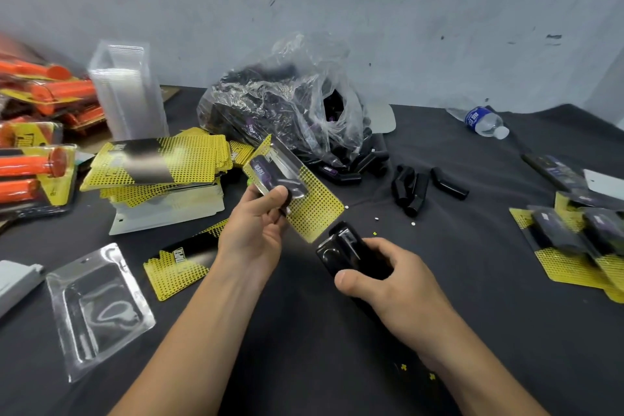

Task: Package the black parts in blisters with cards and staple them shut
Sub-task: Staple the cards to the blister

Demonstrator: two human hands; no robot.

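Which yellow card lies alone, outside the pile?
The single yellow card lying flat at front left, next to the empty blister. The others are stacked in the pile behind it or sit inside filled blisters.

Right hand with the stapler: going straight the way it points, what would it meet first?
Probably the yellow card held by the left hand; the stapler in the right hand aims at its near edge, though depth is unclear.
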